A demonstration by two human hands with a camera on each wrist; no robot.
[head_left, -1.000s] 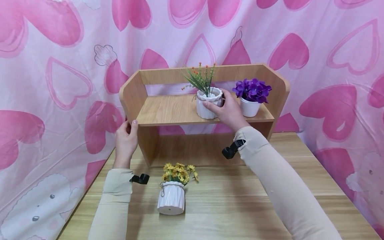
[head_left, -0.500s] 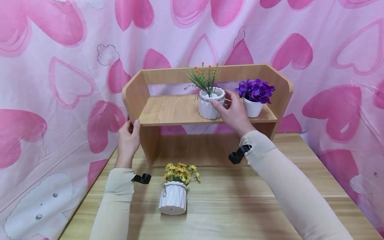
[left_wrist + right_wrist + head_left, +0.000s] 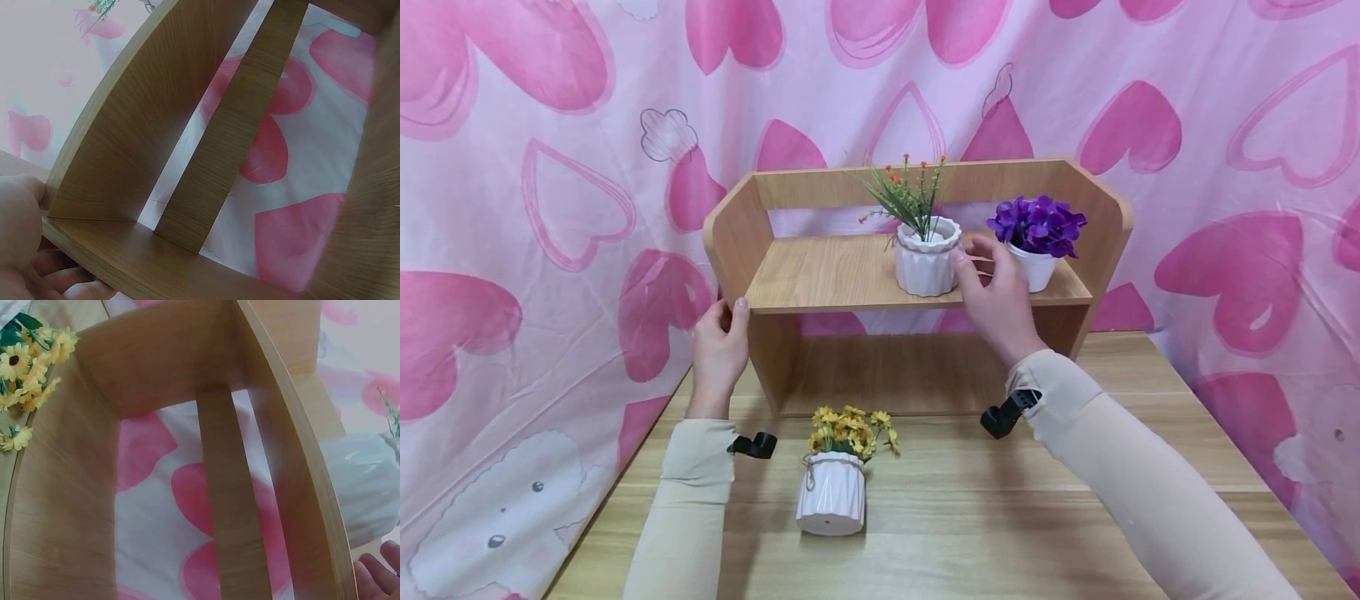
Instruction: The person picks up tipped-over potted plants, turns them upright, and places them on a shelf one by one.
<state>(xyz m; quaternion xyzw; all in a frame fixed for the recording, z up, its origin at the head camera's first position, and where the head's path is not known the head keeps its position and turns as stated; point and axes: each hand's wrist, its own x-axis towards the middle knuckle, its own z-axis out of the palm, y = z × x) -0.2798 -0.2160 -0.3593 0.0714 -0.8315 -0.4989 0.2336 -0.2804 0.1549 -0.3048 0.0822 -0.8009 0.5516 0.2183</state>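
My left hand (image 3: pixel 718 354) grips the left side of a two-tier wooden desk shelf (image 3: pixel 820 271), thumb at the front edge and fingers around the outer face, also seen in the left wrist view. On the upper board stands a white fluted pot (image 3: pixel 927 271) holding green grass with small orange flowers. My right hand (image 3: pixel 1000 304) is just to its right, fingers loosely bent and holding nothing, thumb tip close to the pot's side. Beyond that hand, a smaller white pot (image 3: pixel 1036 271) with purple flowers (image 3: pixel 1037 227) stands partly hidden. The right wrist view catches a few fingertips (image 3: pixel 372 575) below the fluted pot.
A white pot with yellow flowers (image 3: pixel 832 496) lies tipped toward the shelf on the wooden table (image 3: pixel 970 525), its base facing me. A pink heart-patterned curtain (image 3: pixel 880 75) hangs behind and on both sides. Black wrist cameras (image 3: pixel 752 446) sit on both sleeves.
My right hand has let go of the fluted pot and drawn back a little to the right and toward me. The pot stays on the upper board; my left hand keeps its hold.
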